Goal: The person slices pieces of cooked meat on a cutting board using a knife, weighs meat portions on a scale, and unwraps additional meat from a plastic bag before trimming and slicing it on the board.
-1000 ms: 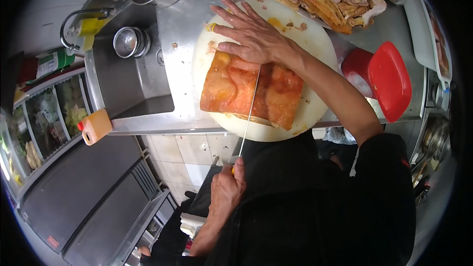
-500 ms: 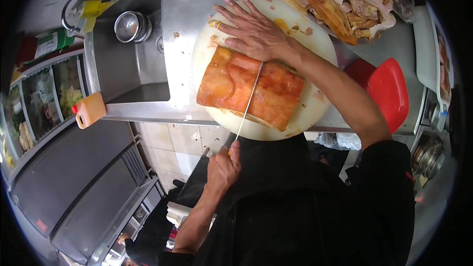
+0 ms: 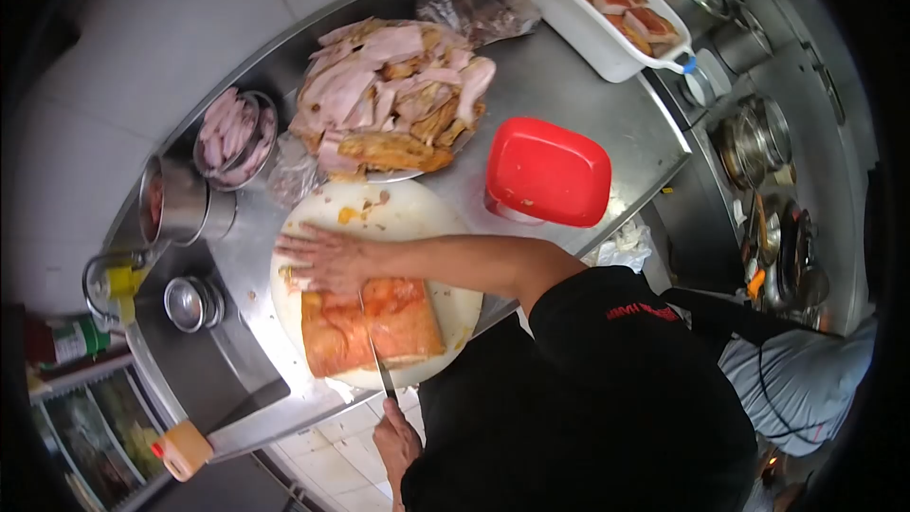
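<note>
A thick slab of roasted meat with orange-brown skin lies on a round white cutting board. My left hand is closed around the dark handle of a knife, below the board's near edge. The blade crosses the slab near its middle; how deep it sits I cannot tell. Flat and with fingers spread, my right hand rests at the slab's far edge, partly over the board. A yellow band shows on one of its fingers. Small scraps are scattered on the board.
Beyond the board is a heaped platter of cut meat. A red tub and a white tub of meat pieces stand rightward. The sink and an orange jug are left. A person in grey trousers is at far right.
My view has turned and shifted, so the board appears lower and further left, and more of the counter and right side shows. Both hands keep their places on the knife and beside the slab.
</note>
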Available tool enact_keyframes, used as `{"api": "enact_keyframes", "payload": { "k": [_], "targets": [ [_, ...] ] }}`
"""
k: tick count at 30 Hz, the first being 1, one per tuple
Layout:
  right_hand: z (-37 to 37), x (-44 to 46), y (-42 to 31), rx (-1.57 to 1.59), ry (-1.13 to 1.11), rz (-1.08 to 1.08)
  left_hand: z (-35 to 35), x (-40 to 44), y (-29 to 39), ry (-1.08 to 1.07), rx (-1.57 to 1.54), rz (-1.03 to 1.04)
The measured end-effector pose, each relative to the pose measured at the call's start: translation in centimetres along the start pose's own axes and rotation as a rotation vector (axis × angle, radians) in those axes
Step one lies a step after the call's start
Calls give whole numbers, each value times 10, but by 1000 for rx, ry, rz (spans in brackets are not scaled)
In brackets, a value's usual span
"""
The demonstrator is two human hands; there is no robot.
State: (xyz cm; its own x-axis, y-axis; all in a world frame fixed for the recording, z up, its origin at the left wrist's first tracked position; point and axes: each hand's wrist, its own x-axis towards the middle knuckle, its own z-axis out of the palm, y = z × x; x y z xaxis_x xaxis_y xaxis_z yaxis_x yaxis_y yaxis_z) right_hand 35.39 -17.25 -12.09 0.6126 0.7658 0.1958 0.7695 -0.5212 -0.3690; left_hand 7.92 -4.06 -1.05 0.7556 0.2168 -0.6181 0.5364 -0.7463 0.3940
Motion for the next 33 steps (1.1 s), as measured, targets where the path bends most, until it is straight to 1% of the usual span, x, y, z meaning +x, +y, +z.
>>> {"api": "enact_keyframes", "payload": {
  "k": [2, 3, 4, 7, 10, 11, 12, 13, 14, 15, 16, 17, 19, 20, 21, 23, 25, 27, 29, 32, 33],
  "targets": [
    [9, -7, -9, 81, 79, 4, 2, -10, -6, -5, 39, -27],
    [14, -10, -11, 130, 105, 3, 5, -7, -13, 11, 56, -7],
    [18, -12, -15, 89, 100, 43, 11, -4, -21, 31, 71, 11],
    [14, -13, -16, 193, 100, 73, 16, 1, -23, 34, 84, 3],
    [20, -12, -14, 105, 138, 96, 8, 0, -9, -14, 95, -43],
    [18, -14, -11, 151, 118, 115, 4, -1, -4, -26, 107, -53],
    [14, -14, -7, 193, 102, 124, 8, 0, -8, 20, 137, -31],
    [9, -13, -7, 234, 91, 136, 9, 0, -9, 16, 141, -22],
    [22, -11, -4, 175, 156, 125, 10, 2, -8, 21, 137, -11],
    [20, -10, -5, 143, 143, 120, 9, 1, -5, 29, 133, -8],
    [19, -12, -5, 120, 132, 109, 7, 0, -1, 11, 116, -54],
    [15, -13, -5, 97, 122, 95, 11, 1, -8, 39, 104, -33],
    [9, -11, -1, -68, 91, 75, 3, -5, -2, -27, 50, -103],
    [5, -10, -2, -44, 60, 136, 3, -9, -7, -9, 48, -55],
    [-4, -11, 0, -30, 22, 198, -1, -14, -5, -8, 70, -85],
    [-30, -19, 3, 30, 70, 307, 5, -17, -17, -17, 123, -108],
    [-47, -37, 5, 260, 158, 312, 9, -9, -22, -1, 154, -92],
    [-67, -58, -22, 255, 119, 304, 13, -2, -15, 30, 142, -64],
    [-59, -66, -38, 243, 80, 183, 14, -3, -9, 48, 126, -79],
    [-79, -85, -81, 174, -33, 26, 12, -8, -9, 31, 79, -115],
    [-83, -93, -87, 193, -106, 69, 13, -12, -13, 38, 68, -122]
  ]
}}
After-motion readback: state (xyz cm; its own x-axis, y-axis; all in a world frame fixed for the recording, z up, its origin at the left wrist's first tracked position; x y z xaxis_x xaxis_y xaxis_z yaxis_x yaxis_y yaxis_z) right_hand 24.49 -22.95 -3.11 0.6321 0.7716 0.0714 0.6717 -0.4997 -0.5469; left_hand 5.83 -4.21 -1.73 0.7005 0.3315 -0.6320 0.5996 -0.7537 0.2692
